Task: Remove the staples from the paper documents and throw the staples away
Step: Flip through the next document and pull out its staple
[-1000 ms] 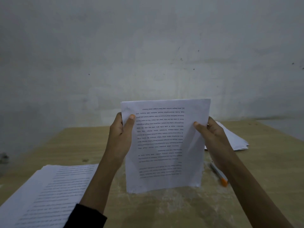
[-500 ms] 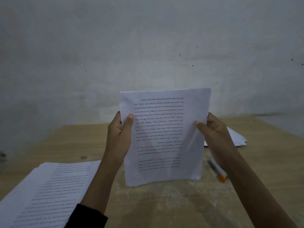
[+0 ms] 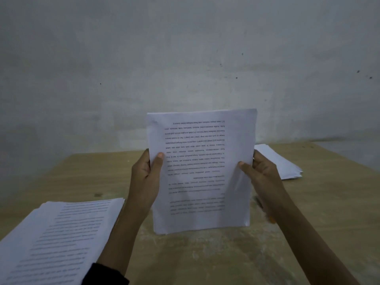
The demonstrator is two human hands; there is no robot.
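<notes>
A printed paper document (image 3: 202, 171) stands upright over the wooden table (image 3: 205, 254), its text upside down to me. My left hand (image 3: 145, 177) grips its left edge, thumb on the front. My right hand (image 3: 261, 177) grips the right edge, thumb pressed on the page. The lower edge of the sheets sits at or just above the tabletop. No staple is visible on the page.
A thick stack of printed pages (image 3: 55, 239) lies at the near left. Another white paper pile (image 3: 281, 163) lies at the far right behind my right hand. An orange-tipped pen (image 3: 267, 214) is mostly hidden behind my right wrist. A grey wall stands behind the table.
Both hands have kept their grip while the upright document rose slightly in view. The pen has slipped further behind my right wrist.
</notes>
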